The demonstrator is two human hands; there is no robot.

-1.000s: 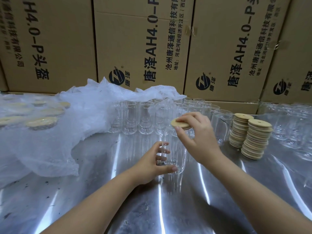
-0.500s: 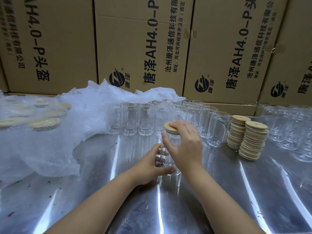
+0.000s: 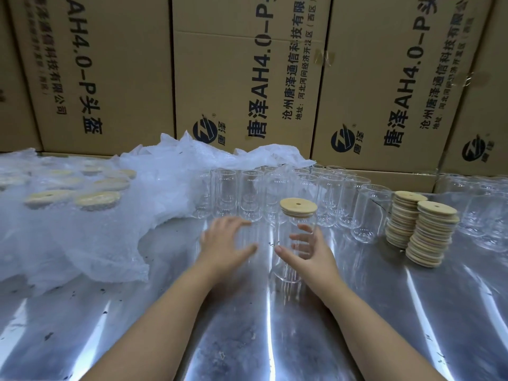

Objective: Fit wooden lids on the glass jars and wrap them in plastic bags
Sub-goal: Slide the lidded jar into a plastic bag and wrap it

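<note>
Lidding step complete on one jar; bagging step about to begin. The glass jar (image 3: 284,272) stands upright on the metal table (image 3: 275,339), in front of the row of empty jars (image 3: 247,193), with a wooden lid (image 3: 298,207) seated flat on its mouth. The right hand (image 3: 310,254) grips the jar at mid-height, thumb on the near left side and fingers (image 3: 302,235) curled round the far side (visible through the glass). The left hand (image 3: 224,244) hovers just left of the jar, palm down and fingers spread, holding nothing; it is motion-blurred. A heap of plastic bags (image 3: 82,229) lies to the left, over what appear to be jars already lidded and wrapped. Two stacks of spare lids (image 3: 428,232) stand to the right, and cardboard cartons (image 3: 242,78) form the backdrop. The next move probably calls for the free hand to take one bag from the heap and open its mouth while the right hand keeps the jar steady, so the lid is not knocked askew as the bag slides over it.
</note>
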